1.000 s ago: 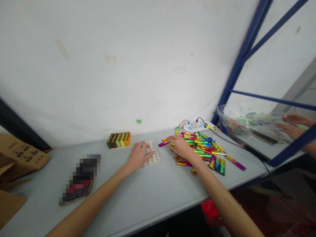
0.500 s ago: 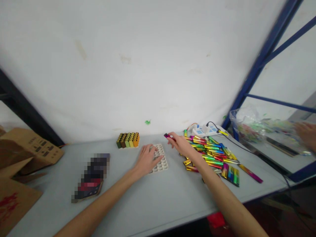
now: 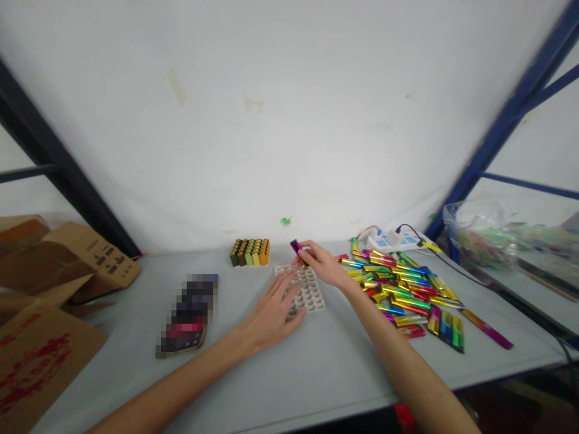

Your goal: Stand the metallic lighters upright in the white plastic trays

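Note:
My left hand (image 3: 274, 310) lies palm down with fingers spread over the left side of a white plastic tray (image 3: 315, 301) with rows of small wells. Between the fingertips of my right hand (image 3: 319, 262) is a slim, shiny purple piece with a dark end (image 3: 296, 246). It looks like a lighter case and tilts above the tray's far edge. To the right of this hand lies a loose pile of metallic cases (image 3: 398, 286) in gold, red, green and blue. My hands cover part of the tray's wells.
Behind the tray stands a packed block of green, black and yellow cases (image 3: 250, 252). A blurred-out phone (image 3: 190, 316) lies at left, near cardboard boxes (image 3: 49, 355). At the back right are a white power strip (image 3: 391, 240) with cables and a clear plastic bag (image 3: 479, 235).
My right hand has brought the purple piece leftward over the tray's far edge. My left hand has shifted toward the near left of the tray. The camera view has turned slightly left.

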Motion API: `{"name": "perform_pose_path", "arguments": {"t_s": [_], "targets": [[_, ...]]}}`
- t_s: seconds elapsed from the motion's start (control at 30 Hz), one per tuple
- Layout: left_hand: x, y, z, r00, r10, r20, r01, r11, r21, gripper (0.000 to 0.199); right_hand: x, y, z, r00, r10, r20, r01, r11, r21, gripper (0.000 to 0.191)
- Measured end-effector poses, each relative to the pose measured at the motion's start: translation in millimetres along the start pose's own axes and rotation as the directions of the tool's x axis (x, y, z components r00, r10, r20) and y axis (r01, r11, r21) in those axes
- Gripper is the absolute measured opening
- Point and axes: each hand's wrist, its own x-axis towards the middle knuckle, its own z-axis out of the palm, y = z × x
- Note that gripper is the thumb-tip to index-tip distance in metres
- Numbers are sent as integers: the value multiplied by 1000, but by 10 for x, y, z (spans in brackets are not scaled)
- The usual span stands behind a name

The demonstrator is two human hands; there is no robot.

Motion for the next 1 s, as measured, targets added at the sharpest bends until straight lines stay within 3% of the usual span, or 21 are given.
{"name": "perform_pose_path", "arguments": {"t_s": [0.1,0.23,0.6,0.83,1.0], "targets": [[-80,16,61,999,10,31,-10,1000,6,61,24,52,90,999,8,-31,-7,1000,25,26],[-91,-7,111,996,-9,86,12,1000,-28,67,12,102,216,997,10,-79,-16,997,-81,21],[-61,-19,144,997,18,71,-13,998,-64,56,121,222,379,999,-16,-35,10,987,-162,20],[-62,6,127,994,15,107,-12,999,-31,53,280,333,490,992,15,-124,-21,999,-50,27],[-63,26,99,993,14,115,-12,1000,-15,52,281,314,492,993,-45,-114,17,972,-234,33]]}}
